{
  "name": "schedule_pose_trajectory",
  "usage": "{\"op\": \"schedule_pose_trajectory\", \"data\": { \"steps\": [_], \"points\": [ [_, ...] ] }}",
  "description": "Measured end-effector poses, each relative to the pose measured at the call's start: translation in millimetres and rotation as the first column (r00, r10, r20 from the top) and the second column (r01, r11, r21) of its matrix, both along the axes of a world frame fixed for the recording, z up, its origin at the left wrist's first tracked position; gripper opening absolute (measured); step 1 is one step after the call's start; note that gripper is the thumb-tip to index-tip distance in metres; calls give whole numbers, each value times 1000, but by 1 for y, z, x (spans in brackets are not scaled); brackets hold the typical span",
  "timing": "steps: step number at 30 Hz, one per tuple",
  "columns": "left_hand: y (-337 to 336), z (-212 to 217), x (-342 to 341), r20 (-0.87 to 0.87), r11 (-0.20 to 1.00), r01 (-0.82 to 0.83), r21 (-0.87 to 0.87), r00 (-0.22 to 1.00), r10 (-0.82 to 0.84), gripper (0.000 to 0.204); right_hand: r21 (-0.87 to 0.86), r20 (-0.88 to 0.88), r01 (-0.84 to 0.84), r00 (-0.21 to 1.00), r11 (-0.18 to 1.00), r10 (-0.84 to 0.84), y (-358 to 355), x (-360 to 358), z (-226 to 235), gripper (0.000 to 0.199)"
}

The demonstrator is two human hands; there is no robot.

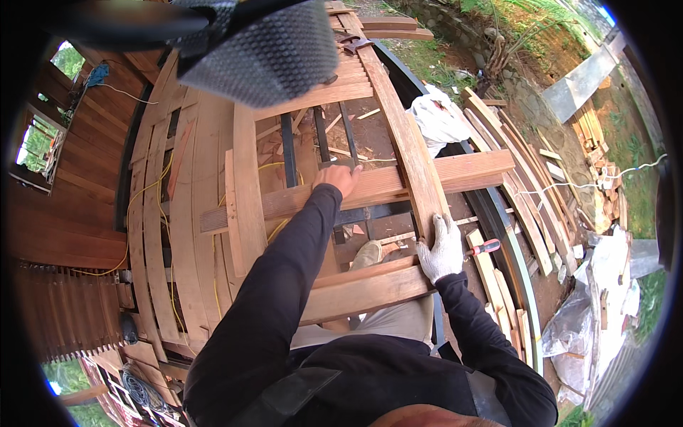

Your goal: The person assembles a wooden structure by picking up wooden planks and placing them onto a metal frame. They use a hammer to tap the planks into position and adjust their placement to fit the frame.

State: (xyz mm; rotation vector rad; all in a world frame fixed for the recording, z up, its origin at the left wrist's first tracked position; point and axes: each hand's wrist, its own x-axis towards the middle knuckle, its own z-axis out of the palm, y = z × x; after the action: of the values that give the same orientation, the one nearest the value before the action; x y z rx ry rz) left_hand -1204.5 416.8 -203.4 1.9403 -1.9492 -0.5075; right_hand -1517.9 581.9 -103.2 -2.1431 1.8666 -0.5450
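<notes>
My bare left hand (337,179) is closed over a wooden crosspiece (380,186) that spans the frame from left to right. In a white knit glove, my right hand (442,250) grips the near end of a long wooden board (404,132), which runs away from me across that crosspiece. Just under the glove is the end of a nearer wooden beam (366,290), lying crosswise before my legs. Beside the glove sits a screwdriver with a red and black handle (486,247); its shaft points toward the glove, and its tip is hidden.
Dark metal beams (288,149) lie under the timber, with gaps down to the ground. Deck planks (191,235) and a yellow cord (162,178) are on the left. Stacked lumber (523,178), a white sack (435,117) and plastic sheeting (580,320) lie right. A blurred dark object (260,53) blocks the top.
</notes>
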Motion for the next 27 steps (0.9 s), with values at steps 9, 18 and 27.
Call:
{"op": "schedule_pose_trajectory", "data": {
  "steps": [9,18,27],
  "points": [
    [2,47,-12,1,991,-15,131,1000,15,58,-112,1,-112,994,987,113,-18,-5,-7,81],
    [-6,55,-8,-51,990,12,144,999,-4,53,-341,85,-415,880,844,467,-395,148,-3,70],
    [-11,52,-7,-1,988,-7,152,1000,7,52,-335,-108,-252,968,908,228,-577,306,-48,63]
  ]
}}
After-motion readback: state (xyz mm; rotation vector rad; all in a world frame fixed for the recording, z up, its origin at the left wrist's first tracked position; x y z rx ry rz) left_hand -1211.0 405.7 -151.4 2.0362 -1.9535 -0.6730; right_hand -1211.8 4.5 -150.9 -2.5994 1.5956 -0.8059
